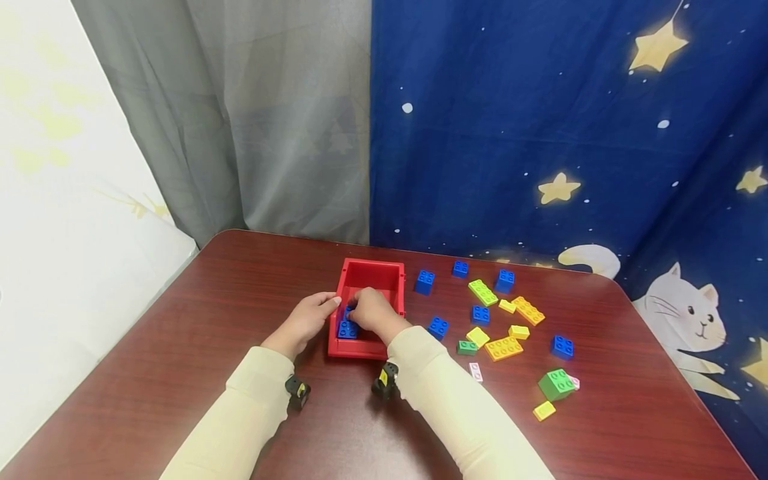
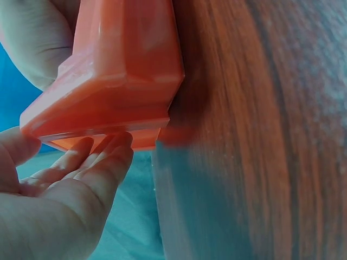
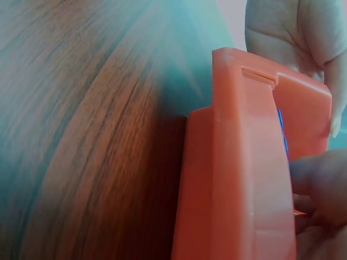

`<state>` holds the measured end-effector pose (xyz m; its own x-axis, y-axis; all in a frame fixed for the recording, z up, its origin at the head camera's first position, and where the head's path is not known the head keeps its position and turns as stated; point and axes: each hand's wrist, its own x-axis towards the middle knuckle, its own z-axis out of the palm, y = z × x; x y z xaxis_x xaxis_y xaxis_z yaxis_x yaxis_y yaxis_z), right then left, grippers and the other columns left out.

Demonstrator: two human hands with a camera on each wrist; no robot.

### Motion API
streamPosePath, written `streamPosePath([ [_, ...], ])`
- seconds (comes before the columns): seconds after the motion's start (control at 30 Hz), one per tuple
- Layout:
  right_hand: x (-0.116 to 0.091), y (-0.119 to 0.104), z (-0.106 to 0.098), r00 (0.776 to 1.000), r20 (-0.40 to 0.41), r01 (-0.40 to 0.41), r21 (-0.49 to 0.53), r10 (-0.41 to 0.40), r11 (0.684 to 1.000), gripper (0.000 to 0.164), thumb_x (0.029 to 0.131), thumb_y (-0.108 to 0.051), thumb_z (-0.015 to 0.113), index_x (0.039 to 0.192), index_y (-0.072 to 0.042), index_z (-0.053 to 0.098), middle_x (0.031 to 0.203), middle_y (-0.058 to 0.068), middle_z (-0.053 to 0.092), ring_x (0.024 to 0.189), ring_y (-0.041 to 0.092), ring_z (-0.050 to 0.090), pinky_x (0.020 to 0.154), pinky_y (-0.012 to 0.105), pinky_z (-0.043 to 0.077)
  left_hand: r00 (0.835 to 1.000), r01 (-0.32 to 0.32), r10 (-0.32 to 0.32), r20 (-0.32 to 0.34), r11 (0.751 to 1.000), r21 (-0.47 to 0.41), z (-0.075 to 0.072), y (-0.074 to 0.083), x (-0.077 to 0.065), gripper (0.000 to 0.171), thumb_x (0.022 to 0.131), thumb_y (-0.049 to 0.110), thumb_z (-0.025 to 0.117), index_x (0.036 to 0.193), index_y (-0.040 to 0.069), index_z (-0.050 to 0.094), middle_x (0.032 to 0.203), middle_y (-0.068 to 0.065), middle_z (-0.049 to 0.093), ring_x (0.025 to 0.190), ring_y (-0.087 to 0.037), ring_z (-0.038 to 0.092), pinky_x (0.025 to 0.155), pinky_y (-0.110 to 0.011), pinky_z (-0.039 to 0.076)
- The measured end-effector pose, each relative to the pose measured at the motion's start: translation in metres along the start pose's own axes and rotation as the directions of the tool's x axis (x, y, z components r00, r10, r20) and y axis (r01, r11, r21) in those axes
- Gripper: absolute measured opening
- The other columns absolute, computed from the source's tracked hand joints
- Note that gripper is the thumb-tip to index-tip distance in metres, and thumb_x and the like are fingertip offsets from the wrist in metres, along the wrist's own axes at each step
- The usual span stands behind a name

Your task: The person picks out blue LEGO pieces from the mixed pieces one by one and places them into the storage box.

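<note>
A red box (image 1: pixel 367 348) without a lid stands on the table. My left hand (image 1: pixel 310 317) holds its left wall, with the thumb at the rim and the fingers along the outside, as the left wrist view (image 2: pixel 76 189) shows. Inside the box my right hand (image 1: pixel 373 309) reaches down and pinches a blue brick (image 1: pixel 348 312) near the left wall; its fingertips are partly hidden. Just in front of that, another blue brick (image 1: pixel 348 329) lies in the near left corner. In the right wrist view the box wall (image 3: pixel 238 162) hides most of the bricks.
Right of the box lie several loose bricks: blue ones (image 1: pixel 425 282), a lime one (image 1: pixel 483 292), orange ones (image 1: pixel 504 348), yellow ones (image 1: pixel 544 411), a large green one (image 1: pixel 557 385), a small green one (image 1: pixel 467 347) and a pink one (image 1: pixel 475 372). Curtains (image 1: pixel 480 133) hang behind the table (image 1: pixel 228 293).
</note>
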<state>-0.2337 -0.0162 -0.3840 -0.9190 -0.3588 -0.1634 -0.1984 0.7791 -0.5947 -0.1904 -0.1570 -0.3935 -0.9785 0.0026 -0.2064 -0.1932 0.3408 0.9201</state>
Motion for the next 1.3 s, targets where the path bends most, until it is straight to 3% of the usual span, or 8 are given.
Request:
streamPosePath([
  [0.37, 0.002, -0.001, 0.003, 1.000, -0.030, 0.006, 0.016, -0.005, 1.000, 0.022, 0.085, -0.014, 0.073, 0.104, -0.003, 0.072, 0.086, 0.006, 0.070, 0.071, 0.016, 0.060, 0.079, 0.031, 0.057, 1.000, 0.018, -0.018, 0.003, 1.000, 0.008, 0.000, 0.001, 0.000, 0.047, 0.103, 0.026, 0.045, 0.142, 0.000, 0.044, 0.143, -0.023, 0.044, 0.133, -0.041, 0.039, 0.109, -0.058, 0.031],
  [0.7, 0.000, 0.000, 0.005, 0.999, -0.040, 0.031, 0.017, -0.030, 0.999, 0.020, 0.087, -0.017, 0.070, 0.102, -0.004, 0.071, 0.085, 0.005, 0.068, 0.072, 0.016, 0.059, 0.077, 0.030, 0.056, 1.000, 0.021, -0.021, 0.005, 1.000, 0.021, 0.000, 0.000, -0.001, 0.048, 0.102, 0.027, 0.046, 0.142, 0.000, 0.044, 0.143, -0.023, 0.045, 0.132, -0.042, 0.040, 0.108, -0.058, 0.032],
  [0.8, -0.002, -0.001, 0.002, 0.998, -0.045, 0.047, 0.011, -0.047, 0.999, 0.026, 0.088, -0.018, 0.068, 0.111, -0.005, 0.069, 0.094, 0.006, 0.069, 0.079, 0.017, 0.062, 0.082, 0.031, 0.056, 1.000, 0.022, -0.022, 0.005, 0.999, 0.027, -0.001, 0.001, -0.001, 0.049, 0.102, 0.028, 0.046, 0.142, 0.000, 0.043, 0.143, -0.024, 0.044, 0.133, -0.042, 0.040, 0.108, -0.058, 0.032],
  [0.9, -0.008, -0.002, -0.004, 0.997, -0.047, 0.058, 0.012, -0.058, 0.998, 0.040, 0.089, -0.021, 0.067, 0.126, -0.006, 0.063, 0.113, 0.008, 0.067, 0.099, 0.021, 0.063, 0.092, 0.036, 0.053, 1.000, 0.025, -0.025, 0.006, 0.999, 0.035, -0.001, 0.002, -0.002, 0.050, 0.102, 0.029, 0.046, 0.142, 0.000, 0.043, 0.144, -0.024, 0.042, 0.133, -0.042, 0.039, 0.108, -0.058, 0.032],
  [1.03, -0.016, -0.002, -0.013, 0.990, -0.082, 0.111, -0.001, -0.111, 0.994, 0.046, 0.091, -0.022, 0.067, 0.134, -0.007, 0.058, 0.131, 0.010, 0.059, 0.121, 0.025, 0.055, 0.100, 0.040, 0.048, 1.000, 0.030, -0.030, 0.006, 0.998, 0.047, -0.002, 0.001, -0.002, 0.051, 0.102, 0.030, 0.046, 0.143, 0.001, 0.042, 0.144, -0.024, 0.042, 0.133, -0.043, 0.039, 0.107, -0.058, 0.034],
  [1.3, -0.039, 0.009, -0.032, 0.944, -0.191, 0.263, -0.056, -0.269, 0.963, 0.045, 0.091, -0.022, 0.066, 0.133, -0.010, 0.058, 0.133, 0.008, 0.057, 0.124, 0.023, 0.052, 0.102, 0.037, 0.047, 0.999, 0.034, -0.035, 0.012, 0.998, 0.058, -0.001, 0.001, 0.001, 0.053, 0.102, 0.032, 0.045, 0.145, 0.002, 0.038, 0.144, -0.023, 0.042, 0.133, -0.043, 0.038, 0.106, -0.058, 0.035],
])
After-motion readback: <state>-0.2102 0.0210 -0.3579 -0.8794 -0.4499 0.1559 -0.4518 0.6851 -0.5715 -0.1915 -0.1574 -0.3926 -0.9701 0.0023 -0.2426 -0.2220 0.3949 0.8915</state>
